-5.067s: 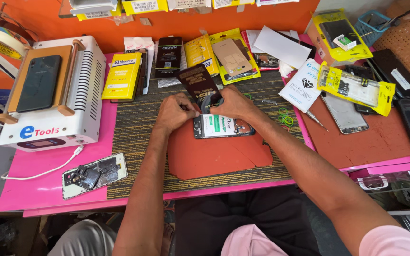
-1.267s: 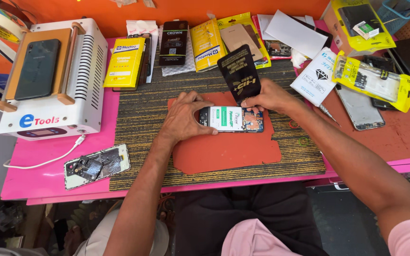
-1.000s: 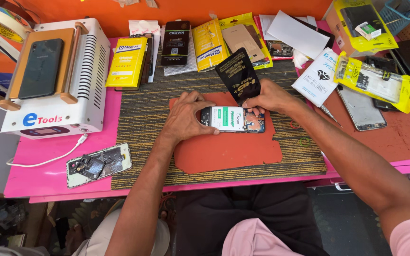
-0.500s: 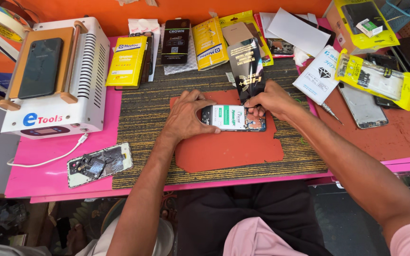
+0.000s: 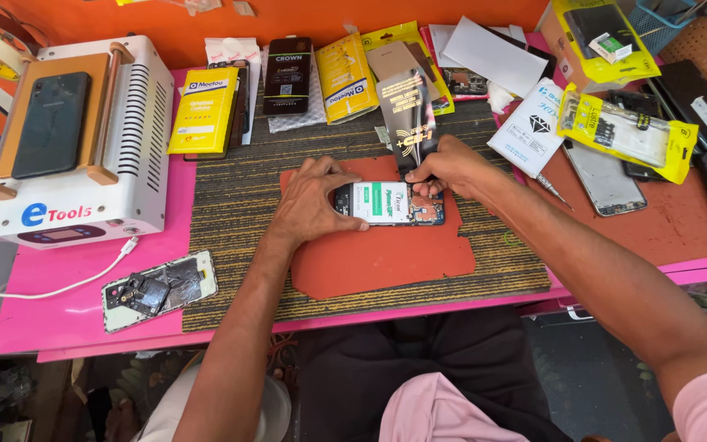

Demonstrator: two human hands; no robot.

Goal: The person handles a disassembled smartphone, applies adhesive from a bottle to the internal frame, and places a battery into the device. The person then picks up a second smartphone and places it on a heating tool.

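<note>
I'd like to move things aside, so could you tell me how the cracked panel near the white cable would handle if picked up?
The cracked panel looks thin and flat, so probably light. Its shattered face suggests it is fragile and may shed shards. Lying flat on the pink tabletop, it seems unlikely to roll.

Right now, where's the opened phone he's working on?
In the head view, the opened phone lies mid-table on the orange mat, between the left hand and right hand.

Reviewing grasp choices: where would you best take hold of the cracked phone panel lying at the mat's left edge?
Pinch the cracked phone panel across its long edges, coming from above on the near-left end: it lies flat, and that end rests on bare pink table, probably leaving fingers room.
</note>
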